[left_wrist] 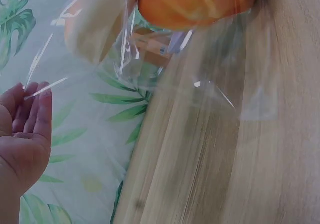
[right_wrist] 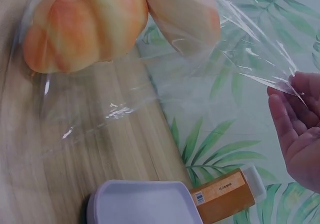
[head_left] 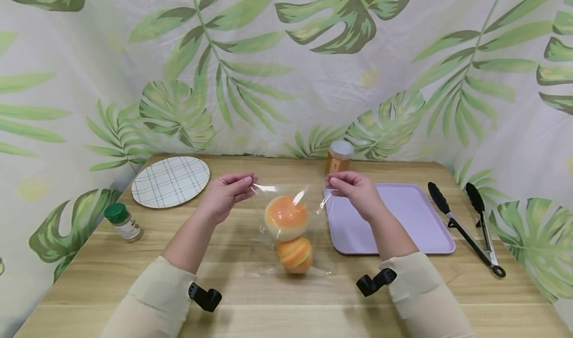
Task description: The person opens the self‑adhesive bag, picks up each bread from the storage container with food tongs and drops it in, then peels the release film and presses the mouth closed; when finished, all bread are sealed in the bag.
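Observation:
A clear plastic bag hangs between my two hands, over the middle of the wooden table. Inside it, a round bun with an orange-brown top sits above a smaller ridged bread roll. My left hand pinches the bag's upper left corner between thumb and fingers. At the upper right corner, my right hand pinches the film the same way. The left wrist view shows the bag's film hanging beside the ridged roll. In the right wrist view, the film stretches taut towards the fingertips.
A lilac tray lies to the right, partly behind my right forearm. Black-tipped tongs lie beyond it. An amber jar stands at the back. On the left are a checked plate and a green-capped shaker.

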The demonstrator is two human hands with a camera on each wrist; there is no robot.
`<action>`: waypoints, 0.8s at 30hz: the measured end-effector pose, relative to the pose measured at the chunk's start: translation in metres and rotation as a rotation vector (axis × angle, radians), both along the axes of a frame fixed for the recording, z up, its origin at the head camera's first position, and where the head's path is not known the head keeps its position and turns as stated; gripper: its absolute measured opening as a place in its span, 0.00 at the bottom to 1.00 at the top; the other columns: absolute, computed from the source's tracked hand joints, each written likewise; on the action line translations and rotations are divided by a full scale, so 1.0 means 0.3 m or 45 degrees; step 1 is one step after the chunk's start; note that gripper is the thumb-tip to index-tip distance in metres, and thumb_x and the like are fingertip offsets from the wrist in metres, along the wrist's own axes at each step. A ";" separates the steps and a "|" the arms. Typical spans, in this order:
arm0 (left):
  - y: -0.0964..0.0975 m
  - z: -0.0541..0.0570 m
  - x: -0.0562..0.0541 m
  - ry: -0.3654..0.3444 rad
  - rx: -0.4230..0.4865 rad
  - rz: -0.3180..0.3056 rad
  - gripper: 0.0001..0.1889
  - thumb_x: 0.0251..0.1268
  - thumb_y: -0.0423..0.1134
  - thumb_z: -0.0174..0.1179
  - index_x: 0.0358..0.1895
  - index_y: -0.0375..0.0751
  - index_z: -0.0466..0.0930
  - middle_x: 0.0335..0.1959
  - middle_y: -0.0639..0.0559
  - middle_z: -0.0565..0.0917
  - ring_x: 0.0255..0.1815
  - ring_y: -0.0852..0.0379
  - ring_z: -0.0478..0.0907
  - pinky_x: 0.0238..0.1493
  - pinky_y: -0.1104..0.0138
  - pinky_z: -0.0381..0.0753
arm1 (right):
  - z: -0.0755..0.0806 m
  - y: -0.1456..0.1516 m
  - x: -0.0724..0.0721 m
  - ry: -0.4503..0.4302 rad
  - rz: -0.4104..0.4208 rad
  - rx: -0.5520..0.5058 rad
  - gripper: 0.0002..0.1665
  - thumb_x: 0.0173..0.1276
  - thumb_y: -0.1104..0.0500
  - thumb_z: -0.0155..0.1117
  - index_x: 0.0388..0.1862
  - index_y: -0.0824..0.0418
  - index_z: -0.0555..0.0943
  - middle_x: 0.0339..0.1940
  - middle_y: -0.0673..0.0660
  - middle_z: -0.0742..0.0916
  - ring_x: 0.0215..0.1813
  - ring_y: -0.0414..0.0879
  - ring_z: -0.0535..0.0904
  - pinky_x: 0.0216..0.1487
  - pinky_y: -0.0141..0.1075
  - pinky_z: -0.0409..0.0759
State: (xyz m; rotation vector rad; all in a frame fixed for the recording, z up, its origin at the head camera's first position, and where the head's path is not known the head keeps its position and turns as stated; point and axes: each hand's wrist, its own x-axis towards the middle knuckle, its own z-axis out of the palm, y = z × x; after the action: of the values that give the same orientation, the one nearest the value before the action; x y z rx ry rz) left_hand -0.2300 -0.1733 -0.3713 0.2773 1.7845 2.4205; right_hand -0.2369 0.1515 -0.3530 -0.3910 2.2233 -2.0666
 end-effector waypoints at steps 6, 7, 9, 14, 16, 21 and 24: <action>-0.013 0.003 -0.003 0.029 -0.023 -0.064 0.22 0.71 0.23 0.50 0.36 0.56 0.87 0.34 0.59 0.89 0.38 0.65 0.86 0.43 0.72 0.87 | -0.004 0.022 -0.011 -0.003 0.041 -0.069 0.12 0.71 0.70 0.57 0.46 0.60 0.85 0.32 0.39 0.89 0.37 0.33 0.86 0.38 0.26 0.85; -0.015 0.003 -0.003 0.036 -0.025 -0.077 0.22 0.71 0.23 0.50 0.36 0.56 0.87 0.35 0.59 0.89 0.38 0.64 0.86 0.43 0.72 0.87 | -0.005 0.026 -0.012 0.003 0.054 -0.083 0.16 0.71 0.71 0.56 0.42 0.54 0.87 0.32 0.39 0.89 0.37 0.33 0.86 0.38 0.26 0.85; -0.020 0.002 -0.003 0.055 -0.023 -0.096 0.23 0.70 0.22 0.49 0.37 0.56 0.88 0.35 0.59 0.89 0.38 0.64 0.86 0.43 0.71 0.87 | -0.008 0.034 -0.014 0.024 0.086 -0.114 0.24 0.70 0.73 0.54 0.34 0.44 0.86 0.32 0.39 0.89 0.37 0.33 0.86 0.39 0.26 0.85; -0.028 -0.005 -0.004 0.129 -0.017 -0.116 0.25 0.68 0.20 0.46 0.37 0.55 0.88 0.36 0.58 0.89 0.39 0.63 0.87 0.43 0.71 0.88 | -0.009 0.050 -0.020 0.065 0.117 -0.076 0.29 0.67 0.76 0.49 0.28 0.43 0.85 0.31 0.40 0.88 0.37 0.32 0.84 0.41 0.25 0.84; -0.029 -0.007 -0.003 0.148 -0.033 -0.107 0.26 0.67 0.19 0.45 0.35 0.54 0.88 0.36 0.59 0.89 0.39 0.63 0.87 0.42 0.71 0.88 | -0.009 0.055 -0.021 0.070 0.107 -0.034 0.28 0.66 0.76 0.48 0.27 0.45 0.84 0.30 0.40 0.87 0.36 0.33 0.83 0.41 0.25 0.84; -0.021 -0.005 0.001 0.141 -0.130 -0.066 0.24 0.66 0.20 0.45 0.31 0.52 0.86 0.35 0.59 0.88 0.40 0.65 0.85 0.43 0.72 0.87 | -0.004 0.066 -0.023 0.090 0.094 0.075 0.24 0.66 0.75 0.47 0.26 0.49 0.82 0.30 0.40 0.87 0.37 0.33 0.83 0.43 0.27 0.85; -0.014 0.001 0.006 0.129 -0.152 -0.051 0.23 0.66 0.21 0.45 0.31 0.51 0.85 0.34 0.59 0.88 0.40 0.64 0.85 0.44 0.72 0.87 | -0.001 0.070 -0.023 0.098 0.098 0.125 0.21 0.66 0.75 0.47 0.28 0.55 0.82 0.32 0.40 0.87 0.39 0.33 0.83 0.44 0.28 0.85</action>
State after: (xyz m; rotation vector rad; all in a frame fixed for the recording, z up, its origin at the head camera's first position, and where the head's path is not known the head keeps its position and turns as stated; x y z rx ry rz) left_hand -0.2282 -0.1777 -0.3711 0.4253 1.9368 2.3007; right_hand -0.2439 0.1726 -0.3532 -0.5467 2.3026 -1.9271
